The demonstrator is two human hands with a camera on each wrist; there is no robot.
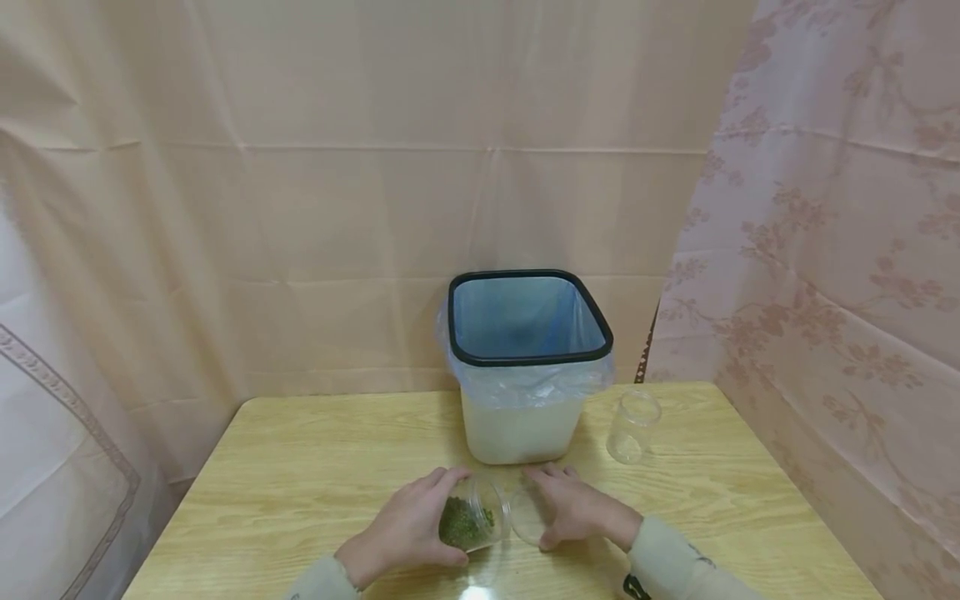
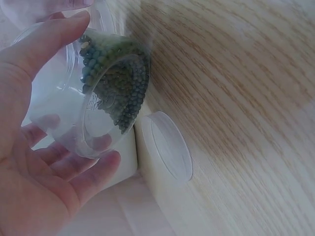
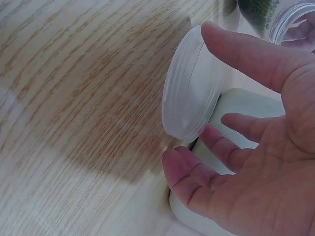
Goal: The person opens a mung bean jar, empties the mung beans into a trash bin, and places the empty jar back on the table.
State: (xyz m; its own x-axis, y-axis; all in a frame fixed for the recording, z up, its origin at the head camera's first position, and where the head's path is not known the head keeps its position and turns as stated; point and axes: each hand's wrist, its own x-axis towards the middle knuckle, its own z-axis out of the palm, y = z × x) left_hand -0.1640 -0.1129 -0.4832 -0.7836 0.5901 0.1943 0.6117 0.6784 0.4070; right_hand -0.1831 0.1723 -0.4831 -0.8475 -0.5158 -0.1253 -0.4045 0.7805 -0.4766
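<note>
My left hand (image 1: 412, 521) grips a clear plastic jar (image 2: 59, 103) tilted over the table, thumb on one side and fingers on the other. Green beans (image 2: 120, 83) are heaped against the jar's lower side, below its threaded neck. Beside it, my right hand (image 1: 573, 504) is spread around a clear round lid (image 3: 192, 88) that sits low at the tabletop. The thumb tip overlaps the lid's near edge in the right wrist view, and a fingertip is right at its far edge. The fingers are only loosely bent. In the left wrist view the lid stands out against the wood, opening upward.
A pale bin (image 1: 517, 429) with a black rim and bluish bag stands just beyond both hands. Right of it, an empty clear container (image 1: 633, 425) stands on the wood-patterned table (image 1: 322, 450). Beige curtains (image 1: 337, 192) hang behind, and pink floral cloth (image 1: 847, 292) borders the right side.
</note>
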